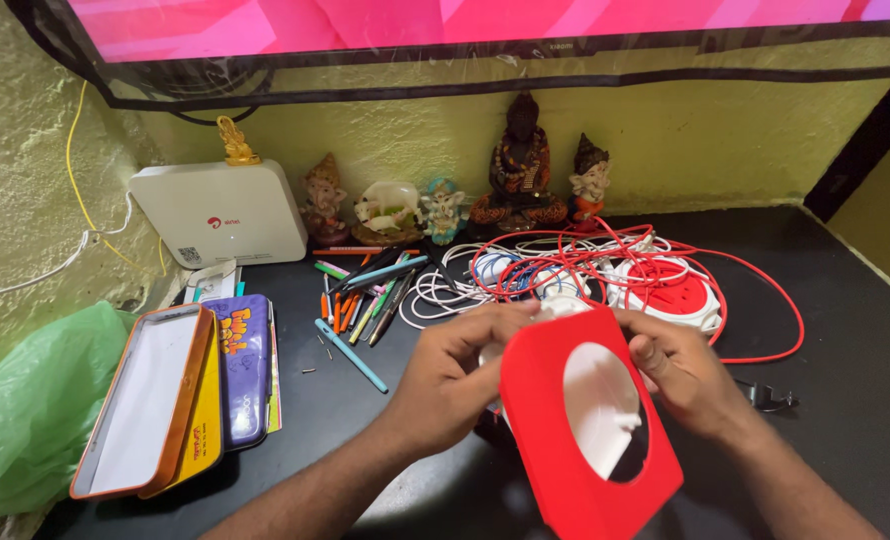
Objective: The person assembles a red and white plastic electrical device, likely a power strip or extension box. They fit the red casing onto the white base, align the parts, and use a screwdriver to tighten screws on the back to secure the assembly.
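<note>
Both hands are grasping the red square cable-reel housing at lower centre of the frame: the left hand is clenching its upper-left edge and the right hand its upper-right edge. For a clean step, both grips should be keeping the housing level, the white inner spool centred in the round opening, and the red and white cable tangle just above centre well apart.

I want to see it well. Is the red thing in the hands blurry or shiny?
In the head view, the red square cover is sharp and evenly lit, without glare; left hand and right hand are clear too; the pink screen above is brightest.
</note>
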